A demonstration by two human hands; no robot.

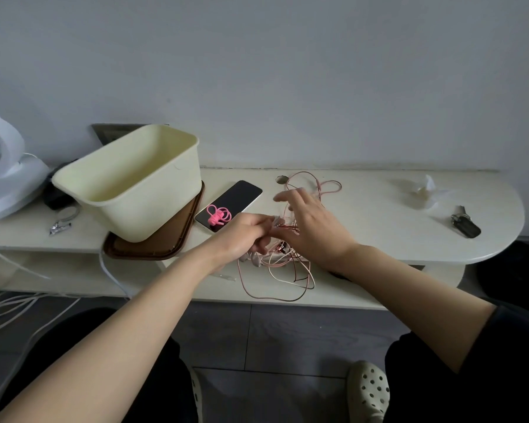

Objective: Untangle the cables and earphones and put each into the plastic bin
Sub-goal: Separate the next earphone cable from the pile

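Loosely knotted, the tangle of thin rose-pink and white cables point(280, 256) sprawls on the smooth pale desk point(379, 218), its loops drooping over the front edge, right of the cream plastic bin point(153, 190) with rounded corners on a brown tray point(153, 250). The left hand point(246, 236) pinches strands in curled fingers. The right hand point(313, 225) hovers over them, fingers spread straight.

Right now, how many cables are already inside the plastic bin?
0. The plastic bin shows only bare inner walls; its near wall may hide some floor. The cable tangle lies on the table, gripped by the left hand.
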